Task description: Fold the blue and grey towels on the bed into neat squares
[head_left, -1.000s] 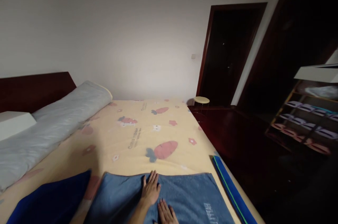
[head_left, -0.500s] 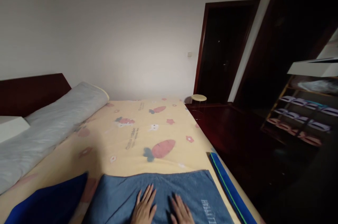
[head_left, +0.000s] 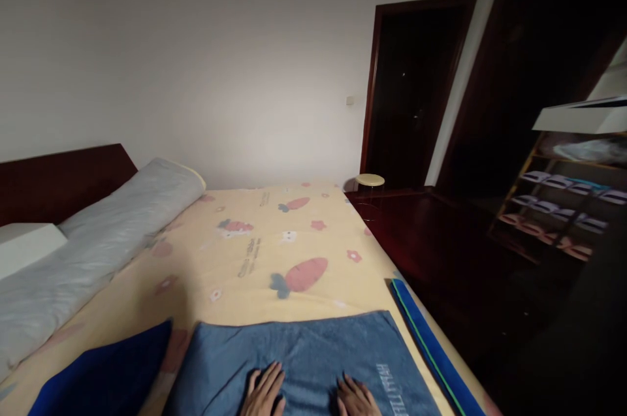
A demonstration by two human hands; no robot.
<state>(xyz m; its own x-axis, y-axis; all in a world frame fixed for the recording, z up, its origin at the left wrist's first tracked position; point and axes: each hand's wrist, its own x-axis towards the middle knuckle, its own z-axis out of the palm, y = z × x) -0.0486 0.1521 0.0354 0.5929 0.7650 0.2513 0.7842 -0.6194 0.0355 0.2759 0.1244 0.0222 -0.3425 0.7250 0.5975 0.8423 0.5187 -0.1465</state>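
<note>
A grey-blue towel with pale lettering near its right side lies spread on the bed, cut off by the bottom of the view. My left hand rests on it palm down, fingers stretched out. To its right, my right hand also touches the towel, fingers apart and slightly bent. Neither hand holds anything. Left of the towel lies a dark blue cloth. Along the bed's right edge runs a folded blue cloth with a green border.
The bed's yellow sheet carries carrot prints. A rolled grey quilt and a white box lie near the dark headboard. Beyond the bed stand a round stool, a dark door and a slipper rack.
My right hand has slid right across the towel, away from my left hand. My left hand sits slightly lower in view. The camera has turned a little.
</note>
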